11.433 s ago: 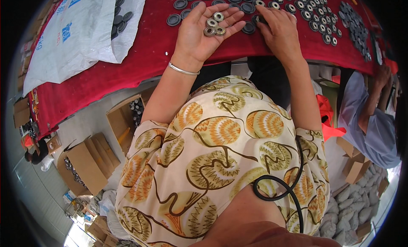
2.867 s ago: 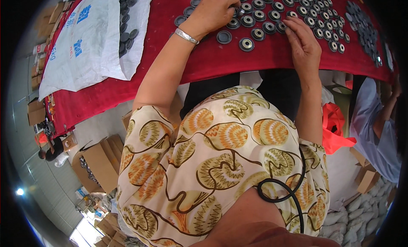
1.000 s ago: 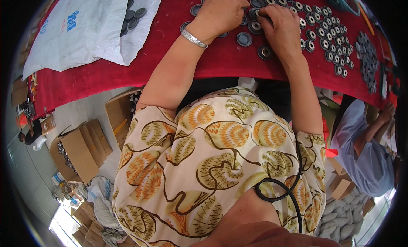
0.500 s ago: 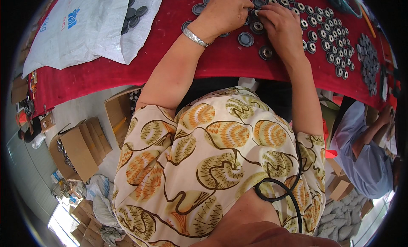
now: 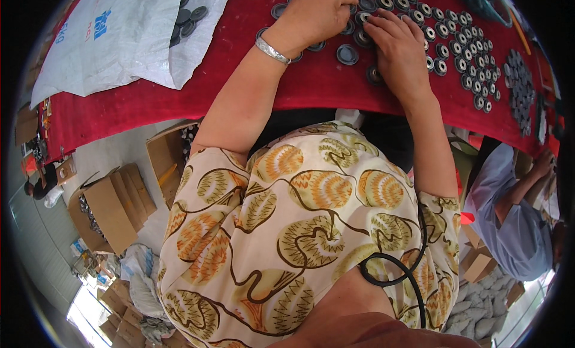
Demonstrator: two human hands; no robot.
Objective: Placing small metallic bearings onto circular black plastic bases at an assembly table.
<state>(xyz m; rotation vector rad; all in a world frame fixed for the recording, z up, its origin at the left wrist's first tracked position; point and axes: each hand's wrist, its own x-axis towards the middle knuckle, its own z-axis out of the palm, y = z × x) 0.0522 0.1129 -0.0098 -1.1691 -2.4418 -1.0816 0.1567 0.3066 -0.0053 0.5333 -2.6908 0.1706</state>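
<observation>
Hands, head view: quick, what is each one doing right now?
Left hand: curled on the small round dark discs on the red cloth; grip cannot be told.
Right hand: flat, fingers resting on discs, holding nothing visible.

Matt red cloth [image 5: 179,102] over the table, dull dark plastic-looking discs [image 5: 347,54] at twelve o'clock, shiny metal bangle [image 5: 272,50], woven white plastic sack [image 5: 120,42] at ten o'clock, brown cardboard boxes [image 5: 108,210] at eight o'clock
</observation>
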